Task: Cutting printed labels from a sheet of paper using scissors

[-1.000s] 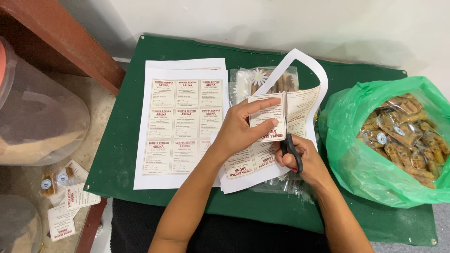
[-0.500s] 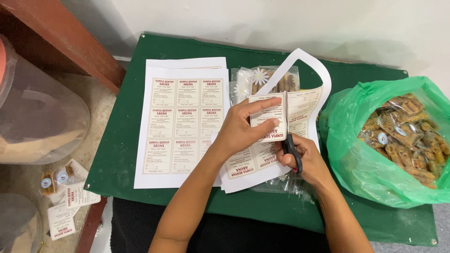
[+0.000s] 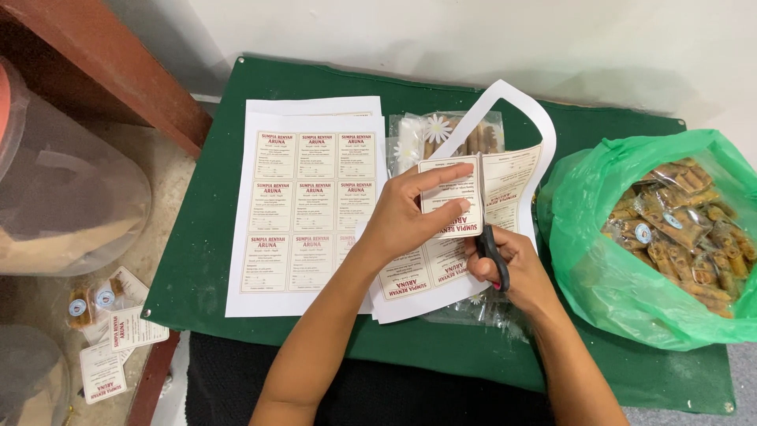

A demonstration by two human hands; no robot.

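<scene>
Left hand pinches the label sheet mid-table while the right hand grips black scissors at about 4 o'clock from it, so I'd say keep the paper taut and follow the border line slowly.

A green bag of wrapped snacks, a clear plastic jar and loose cut labels.

Left hand flat, fingers spread; right hand in closed grip.
</scene>
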